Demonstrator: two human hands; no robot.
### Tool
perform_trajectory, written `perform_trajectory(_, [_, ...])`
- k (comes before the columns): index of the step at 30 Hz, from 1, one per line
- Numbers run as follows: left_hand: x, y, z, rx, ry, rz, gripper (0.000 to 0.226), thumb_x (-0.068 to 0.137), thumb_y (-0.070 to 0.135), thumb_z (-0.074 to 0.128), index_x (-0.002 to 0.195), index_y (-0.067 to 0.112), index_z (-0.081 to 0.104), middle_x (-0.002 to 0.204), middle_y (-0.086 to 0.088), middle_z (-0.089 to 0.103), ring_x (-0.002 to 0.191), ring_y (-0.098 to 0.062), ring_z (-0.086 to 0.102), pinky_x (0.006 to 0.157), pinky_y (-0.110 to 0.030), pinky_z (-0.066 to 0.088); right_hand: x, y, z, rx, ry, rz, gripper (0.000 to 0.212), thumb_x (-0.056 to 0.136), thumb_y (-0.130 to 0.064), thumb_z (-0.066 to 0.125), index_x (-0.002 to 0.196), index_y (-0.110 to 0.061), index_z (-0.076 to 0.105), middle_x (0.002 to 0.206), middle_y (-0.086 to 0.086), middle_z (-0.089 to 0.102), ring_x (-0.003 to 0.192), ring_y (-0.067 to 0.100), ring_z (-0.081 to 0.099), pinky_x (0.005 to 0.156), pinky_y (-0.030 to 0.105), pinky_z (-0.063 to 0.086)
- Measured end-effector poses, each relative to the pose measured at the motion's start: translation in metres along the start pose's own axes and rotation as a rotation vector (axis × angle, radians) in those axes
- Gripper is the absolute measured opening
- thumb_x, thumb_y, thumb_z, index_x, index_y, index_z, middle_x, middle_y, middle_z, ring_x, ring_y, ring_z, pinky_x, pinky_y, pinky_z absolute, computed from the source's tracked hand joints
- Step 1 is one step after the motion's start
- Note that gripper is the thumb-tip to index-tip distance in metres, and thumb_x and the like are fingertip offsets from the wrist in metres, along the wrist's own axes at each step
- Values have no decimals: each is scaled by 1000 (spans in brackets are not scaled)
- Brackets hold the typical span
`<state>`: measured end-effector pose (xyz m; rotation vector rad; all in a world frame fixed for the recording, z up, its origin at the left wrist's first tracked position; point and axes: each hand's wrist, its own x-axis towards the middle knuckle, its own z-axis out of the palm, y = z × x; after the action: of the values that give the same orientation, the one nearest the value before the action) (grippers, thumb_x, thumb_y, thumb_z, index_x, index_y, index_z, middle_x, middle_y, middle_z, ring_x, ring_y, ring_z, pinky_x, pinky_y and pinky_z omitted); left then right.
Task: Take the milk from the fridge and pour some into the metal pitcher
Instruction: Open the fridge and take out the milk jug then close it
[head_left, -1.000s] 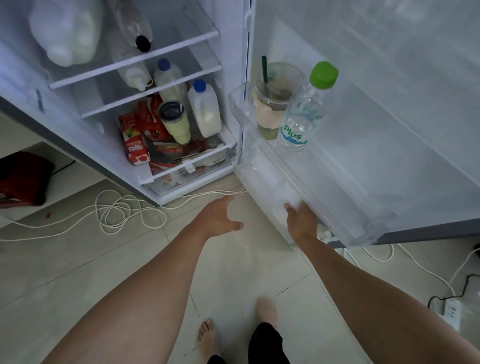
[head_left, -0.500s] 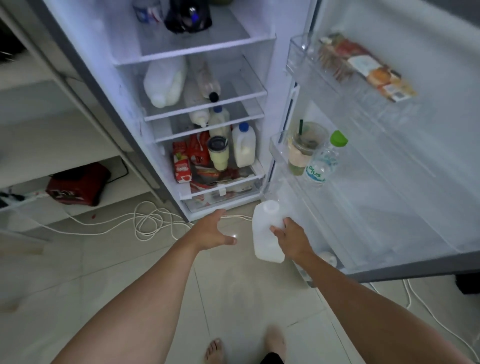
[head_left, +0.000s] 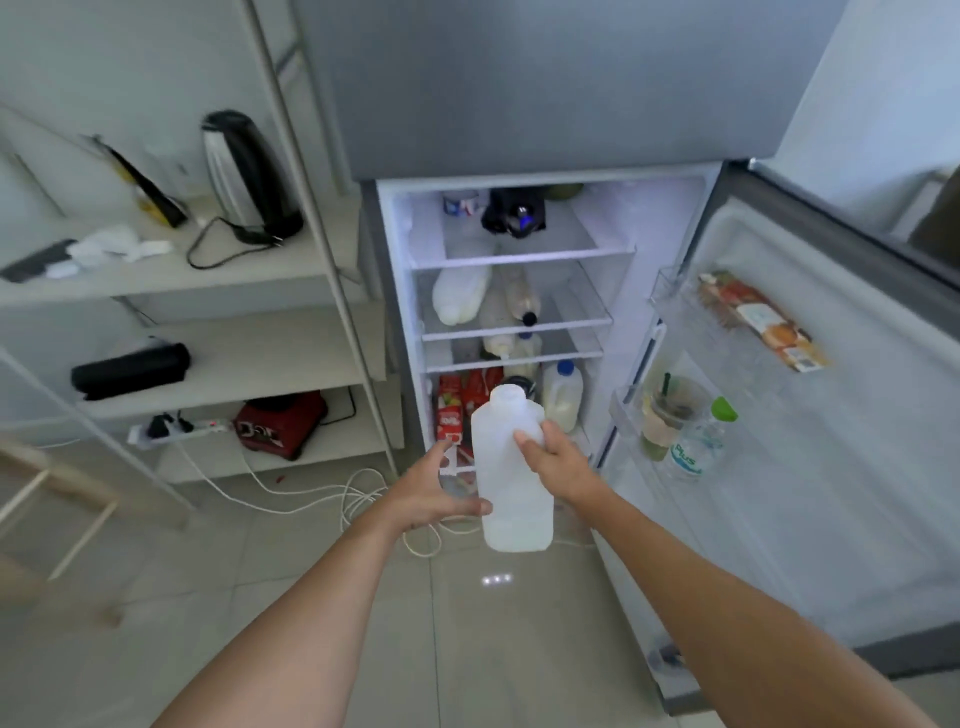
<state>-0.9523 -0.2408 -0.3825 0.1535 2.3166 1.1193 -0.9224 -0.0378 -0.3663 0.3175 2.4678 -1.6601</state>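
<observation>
A white plastic milk jug (head_left: 511, 483) with a white cap hangs upright in front of the open fridge (head_left: 524, 332). My right hand (head_left: 558, 460) grips its upper right side. My left hand (head_left: 434, 491) is spread at the jug's lower left, thumb touching its side. Another milk jug with a blue cap (head_left: 562, 395) stands on the fridge's bottom shelf, and more white bottles lie on the middle shelves. No metal pitcher is in view.
The fridge door (head_left: 810, 467) stands open on the right, holding a green-capped bottle (head_left: 698, 441), an iced drink cup (head_left: 667, 415) and a carton. A shelf unit (head_left: 218, 270) on the left carries a kettle (head_left: 249, 176). White cables (head_left: 332, 493) lie on the tiled floor.
My right hand has lifted the white jug out of the low door area and up to the fridge front. My left hand has come against the jug. The view has tilted upward.
</observation>
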Motion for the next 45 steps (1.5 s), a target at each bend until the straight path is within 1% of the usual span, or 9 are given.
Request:
perform_trajectory(8, [-27,66,-45,-215,155,234,100,71,18,91,142,35,22,127,16,48,124,-7,50,88,-11,44,-2,-110,-23,85,-50,-226,26,100,-42,47,87,-19,47,81,1,49,75,16,47,76,34,44])
perform_trajectory(12, [-33,99,-66,-285,287,373,106,59,29,99,142,30,32,130,11,55,121,-9,58,98,-37,55,-3,-157,-33,119,-65,-322,28,98,-44,48,83,-20,47,78,1,49,75,18,46,75,35,44])
perform_trajectory(17, [-47,143,-89,-362,406,452,101,66,19,95,143,25,30,121,15,53,114,-11,57,89,-33,52,-7,-208,-53,175,-61,-404,30,101,-36,48,78,-16,44,72,1,45,71,18,43,71,33,41])
perform_trajectory(23, [-59,185,-108,-461,503,500,104,46,43,89,134,18,41,127,1,61,113,-17,64,96,-47,56,-17,-257,-81,156,-70,-472,32,98,-40,49,77,-16,45,71,2,46,73,21,42,72,34,37])
perform_trajectory(28, [-65,214,-111,-525,533,571,83,56,25,85,124,19,40,117,4,59,106,-16,64,94,-47,56,-31,-283,-104,150,-76,-500,33,104,-34,44,77,-13,43,71,4,45,65,17,42,66,28,39])
perform_trajectory(34, [-59,231,-107,-587,591,629,78,54,21,85,119,16,42,114,-1,60,102,-24,64,88,-46,56,-43,-288,-139,-65,-17,-556,48,91,-61,47,74,-17,37,70,7,37,62,23,35,67,33,35])
perform_trajectory(36, [-53,230,-108,-637,616,629,81,50,19,87,119,12,45,114,-4,62,101,-26,65,87,-46,56,-49,-281,-164,-235,146,-525,46,93,-60,47,82,-16,45,75,0,46,66,21,42,70,29,36])
perform_trajectory(39, [-43,221,-115,-625,623,617,93,43,28,92,124,6,52,121,-14,67,104,-34,69,89,-58,57,-49,-250,-212,-504,383,-396,47,94,-57,49,115,-16,52,112,1,59,99,21,56,83,33,41])
perform_trajectory(45, [-39,214,-120,-538,588,618,84,50,31,93,122,7,58,119,-15,68,101,-34,72,81,-60,60,-64,-161,-299,-855,516,45,65,94,-63,37,140,-17,42,145,17,44,132,40,40,106,52,35])
